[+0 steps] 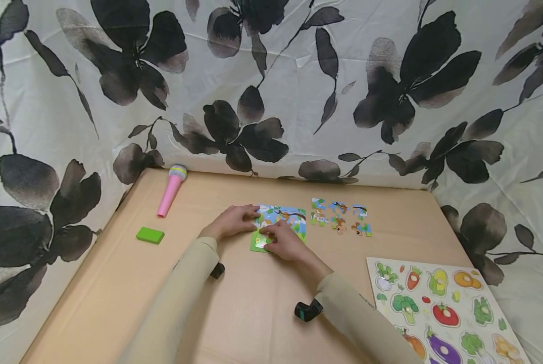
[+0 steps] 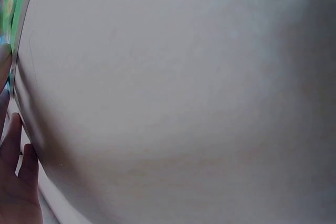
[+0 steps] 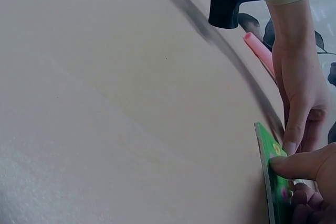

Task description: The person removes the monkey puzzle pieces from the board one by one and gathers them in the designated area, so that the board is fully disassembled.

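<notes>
A picture puzzle [image 1: 293, 213] with a green border lies on the table in front of me. My left hand [image 1: 235, 221] rests at its left side, fingertips at the edge; in the left wrist view the thumb [image 2: 4, 56] touches the green border and the other fingers reach along the table. Over the lower left of the puzzle, my right hand [image 1: 286, 241] has thumb and bent fingers set around a puzzle piece [image 1: 260, 240], mostly hidden by them. The right wrist view shows the thumb [image 3: 294, 165] down at the green border [image 3: 265, 153].
Several loose puzzle pieces [image 1: 338, 225] lie right of the puzzle. A vegetable peg board [image 1: 462, 278] covers the near right corner. To the left are a pink toy microphone [image 1: 168, 194] and a green block [image 1: 150, 235]. A flowered cloth [image 1: 307, 101] hangs behind the table.
</notes>
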The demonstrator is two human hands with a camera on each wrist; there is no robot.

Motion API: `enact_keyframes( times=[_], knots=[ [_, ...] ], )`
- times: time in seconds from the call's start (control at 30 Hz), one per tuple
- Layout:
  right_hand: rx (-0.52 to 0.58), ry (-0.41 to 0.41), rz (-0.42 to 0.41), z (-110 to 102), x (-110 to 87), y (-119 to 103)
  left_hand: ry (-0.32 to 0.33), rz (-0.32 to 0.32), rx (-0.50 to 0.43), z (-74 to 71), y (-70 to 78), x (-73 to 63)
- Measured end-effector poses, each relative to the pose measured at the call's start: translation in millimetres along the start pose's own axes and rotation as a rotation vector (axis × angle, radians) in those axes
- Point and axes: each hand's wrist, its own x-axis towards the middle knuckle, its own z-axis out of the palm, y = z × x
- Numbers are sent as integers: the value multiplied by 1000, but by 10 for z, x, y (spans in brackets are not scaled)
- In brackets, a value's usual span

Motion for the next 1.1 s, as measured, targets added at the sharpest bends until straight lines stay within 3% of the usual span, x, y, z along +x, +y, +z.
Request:
enact_keyframes(
  times=[0.33, 0.63, 0.9, 1.1],
  knots=[
    [9, 25, 14, 27, 9, -23, 8, 16, 11, -7, 22, -9],
    [-1, 51, -31, 44, -1, -2, 18, 34, 13, -4, 8, -20],
    [120, 43, -20, 5, -3, 5, 18, 34, 15, -2, 10, -22],
    [225, 16, 61, -32, 1, 73, 16, 25, 10, 1, 3, -15]
  ],
)
